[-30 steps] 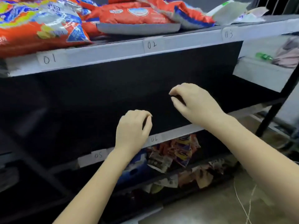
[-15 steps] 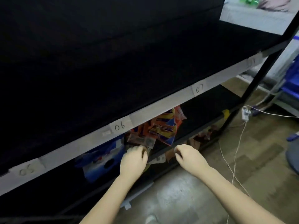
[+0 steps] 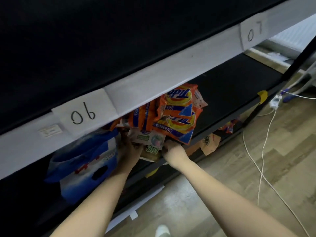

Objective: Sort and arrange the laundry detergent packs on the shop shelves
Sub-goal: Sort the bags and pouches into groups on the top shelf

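orange tide packs (image 3: 177, 115) lie in a loose pile on the lower shelf (image 3: 227, 100), under the white rail (image 3: 153, 79) between labels 06 (image 3: 82, 115) and 07 (image 3: 254, 31). a pale pack (image 3: 147, 139) marked "3合1" sits at 6 o'clock of the pile, at the shelf's front edge. a blue bag (image 3: 82, 166) lies at 9 o'clock of the pile.

step in hand, as judged: pick-up of packs from the pile for sorting.

left hand (image 3: 128, 151): reaches in at 8 o'clock of the pale pack and touches it; its fingers are in shadow behind the pack, so spread or pinch cannot be told.
right hand (image 3: 171, 149): at 4 o'clock of the pale pack, fingers curled under the bottom edge of the lowest orange pack and gripping there.

next move calls for:
- a firm two-sided hold, since the soft packs overlap and can slide.
- a lift outward toward 6 o'clock, clear of the rail above.
- care that neighbouring orange packs do not drag off the edge onto the floor (image 3: 222, 177).
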